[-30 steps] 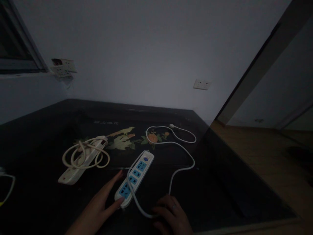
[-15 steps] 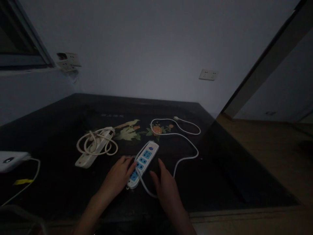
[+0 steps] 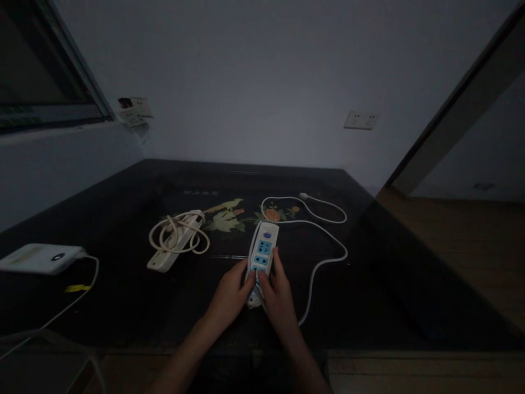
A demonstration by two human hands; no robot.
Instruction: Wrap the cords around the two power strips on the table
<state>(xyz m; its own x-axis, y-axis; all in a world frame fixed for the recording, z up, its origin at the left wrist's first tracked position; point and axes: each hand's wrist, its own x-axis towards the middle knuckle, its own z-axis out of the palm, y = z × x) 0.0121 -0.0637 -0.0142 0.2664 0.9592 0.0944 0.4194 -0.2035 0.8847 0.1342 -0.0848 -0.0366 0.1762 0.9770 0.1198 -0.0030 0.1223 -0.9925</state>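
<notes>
A white power strip (image 3: pixel 268 229) with blue sockets and a dark blue switch lies lengthwise in front of me, its far end pointing at the wall. My left hand (image 3: pixel 232 287) grips its left edge, thumb on top. From the other side, my right hand (image 3: pixel 279 290) holds the right edge, its thumb also over the sockets. Both thumbs cover part of the lower sockets. The strip's white cord (image 3: pixel 314 273) runs along its left side, passes under my hands, then curves out to the right and loops back to a plug (image 3: pixel 303 196).
A second, cream power strip (image 3: pixel 164 260) wrapped in its own cord lies to the left. Further left sits a white power bank-like box (image 3: pixel 45 258) with a cable and yellow tag (image 3: pixel 77 288). All rest on a dark glossy table (image 3: pixel 389 262). Wall sockets (image 3: pixel 361 120) are behind.
My right hand has moved in from beside the strip and closed on its right edge. The strip now points more straight ahead. The whole view has shifted slightly.
</notes>
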